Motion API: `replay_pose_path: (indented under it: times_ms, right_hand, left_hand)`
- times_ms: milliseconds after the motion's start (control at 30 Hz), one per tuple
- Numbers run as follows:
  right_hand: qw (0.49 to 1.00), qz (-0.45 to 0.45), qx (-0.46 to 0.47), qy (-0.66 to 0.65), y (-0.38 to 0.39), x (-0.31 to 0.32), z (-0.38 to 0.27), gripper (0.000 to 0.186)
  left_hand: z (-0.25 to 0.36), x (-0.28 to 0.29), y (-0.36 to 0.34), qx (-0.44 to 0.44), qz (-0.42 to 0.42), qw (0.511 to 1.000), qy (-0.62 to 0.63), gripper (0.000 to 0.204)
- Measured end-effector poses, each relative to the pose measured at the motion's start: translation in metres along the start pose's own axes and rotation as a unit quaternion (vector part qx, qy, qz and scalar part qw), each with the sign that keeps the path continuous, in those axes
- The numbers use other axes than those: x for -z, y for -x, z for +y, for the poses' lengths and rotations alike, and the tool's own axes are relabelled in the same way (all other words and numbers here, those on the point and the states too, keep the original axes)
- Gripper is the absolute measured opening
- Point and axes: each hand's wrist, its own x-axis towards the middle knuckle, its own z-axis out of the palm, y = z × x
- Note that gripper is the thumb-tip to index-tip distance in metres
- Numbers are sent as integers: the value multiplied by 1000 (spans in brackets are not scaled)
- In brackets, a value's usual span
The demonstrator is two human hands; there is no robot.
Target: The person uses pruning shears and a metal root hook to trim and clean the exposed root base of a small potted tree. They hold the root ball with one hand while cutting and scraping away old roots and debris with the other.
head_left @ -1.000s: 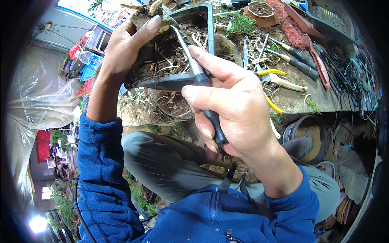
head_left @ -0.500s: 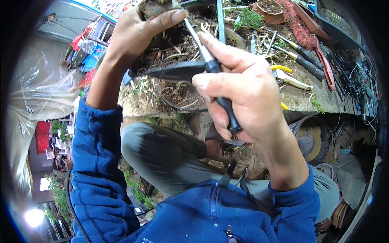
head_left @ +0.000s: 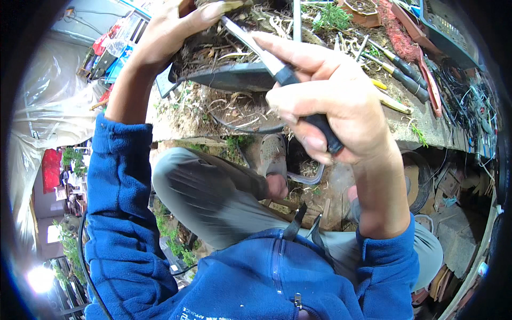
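Soil, dark brown and laced with pale stringy roots, lies in the black plastic tub with a thin rim, at the top of the head view, above the front part of the grey, debris-strewn workbench. The bare right hand is wrapped firmly around the black-handled tool with a slim silver shaft, its forefinger stretched along the metal; the tip points into the tub, just beside the left thumb. The bare left hand reaches over the tub's left side, thumb laid across the top of the root mass, but its fingers are hidden or cut off, so I cannot tell how tightly they grasp. The likeliest mishap is the tip skidding off a hard root into that thumb, since both sit so close together. Levering too deep could snap roots, and a push toward the body might tip the tub or spill soil over the bench edge if the left hand's hold is loose. The right hand could also brush the curved cream handle beside it, while two black-handled metal tools lie farther right.
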Motion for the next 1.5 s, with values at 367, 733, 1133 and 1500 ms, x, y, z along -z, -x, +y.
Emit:
replay_pose_path:
  times_ms: [367,733,1133,1500]
  right_hand:
    - [986,120,64,-101,6,-38,14,65]
    - [987,120,56,-88,3,-36,13,69]
    - [984,133,55,-102,1,-39,14,70]
    - [986,129,55,-96,1,-39,14,70]
  left_hand:
    - [-9,-2,17,-17,39,983,177,52]
    - [0,-7,14,2,37,987,155,51]
    - [8,-13,12,43,52,983,169,49]
    - [14,-17,11,62,56,986,148,51]
